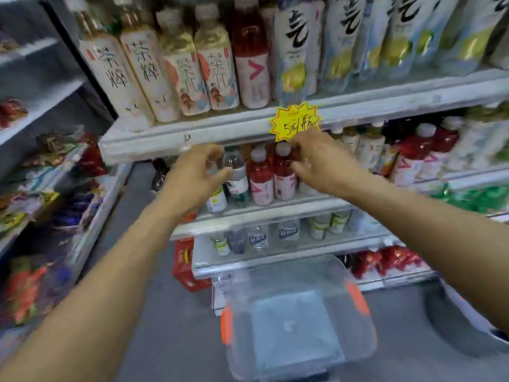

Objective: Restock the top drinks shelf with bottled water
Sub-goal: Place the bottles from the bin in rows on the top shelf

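One water bottle (236, 172), clear with a grey band, stands on the shelf (275, 209) just below and left of the yellow price tag (296, 121). It is at the front edge, touching a red drink bottle (260, 177) on its tag side.

Left hand (197, 175): below and left of the tag, fingers curled in a C with the thumb against the water bottle's far side. Blur hides whether the grip closes on this bottle or on the white-labelled bottle (217, 201) under the palm.

Right hand (319, 161): directly under the tag, thumb and fingertips bunched on the neck of a second red drink bottle (283, 175).

Judged step: seating the water bottle in its row.

Procedure:
1. Hold the bottle at the shoulder, not the cap, and keep it upright.
2. Brace the red bottles with the right hand so the row does not topple as the water bottle slides in.
3. Turn the label outward and align the base with the shelf lip.
4. Keep the knuckles clear of the tag, which hangs from the upper shelf rail (220, 130).

Far below the tag, on the floor, sits a clear crate (358, 296) with orange handles; no bottle shows inside.
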